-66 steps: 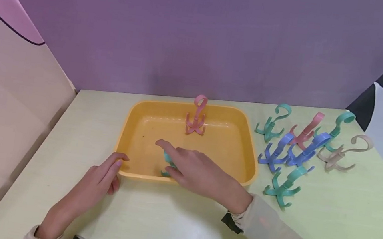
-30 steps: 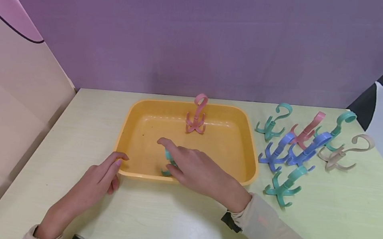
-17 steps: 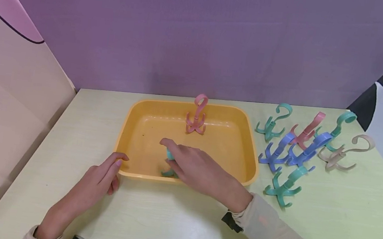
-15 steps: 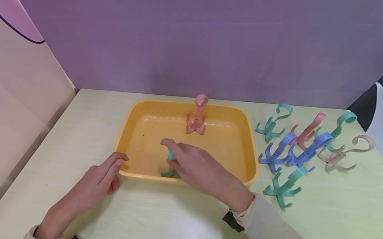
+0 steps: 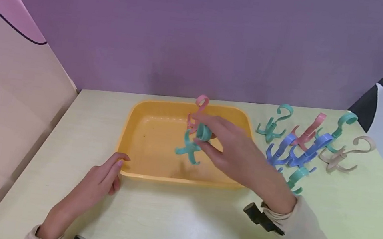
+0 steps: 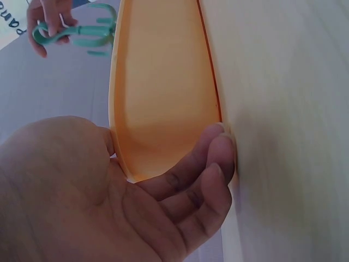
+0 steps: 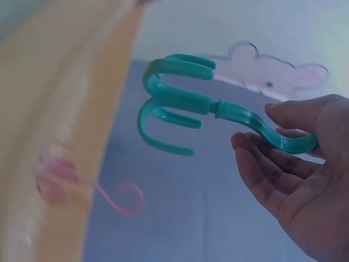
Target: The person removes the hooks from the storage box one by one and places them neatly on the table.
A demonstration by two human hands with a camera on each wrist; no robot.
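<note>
My right hand (image 5: 238, 150) grips a teal four-pronged hanger hook (image 7: 185, 101) by its curved top, holding it in the air over the yellow tray (image 5: 154, 178). Its prongs (image 5: 189, 148) hang below and left of the fingers in the head view. Behind it a pink hanger hook (image 5: 203, 101) stands at the tray's far side, partly covered by the right hand. At the tray's near left corner my left hand (image 5: 98, 180) pinches the rim, thumb on one side and curled fingers (image 6: 218, 185) under the other, as the left wrist view shows.
Right of the tray, several hanger hooks stand close together on the pale table (image 5: 163, 221): teal (image 5: 271, 126), pink (image 5: 308, 130), blue (image 5: 309, 151) and beige (image 5: 337, 159) ones. A purple wall (image 5: 202, 40) rises along the back edge.
My right hand has lifted the teal hanger hook from the tray's near side, moving up and to the right. The left hand stays at the tray's corner.
</note>
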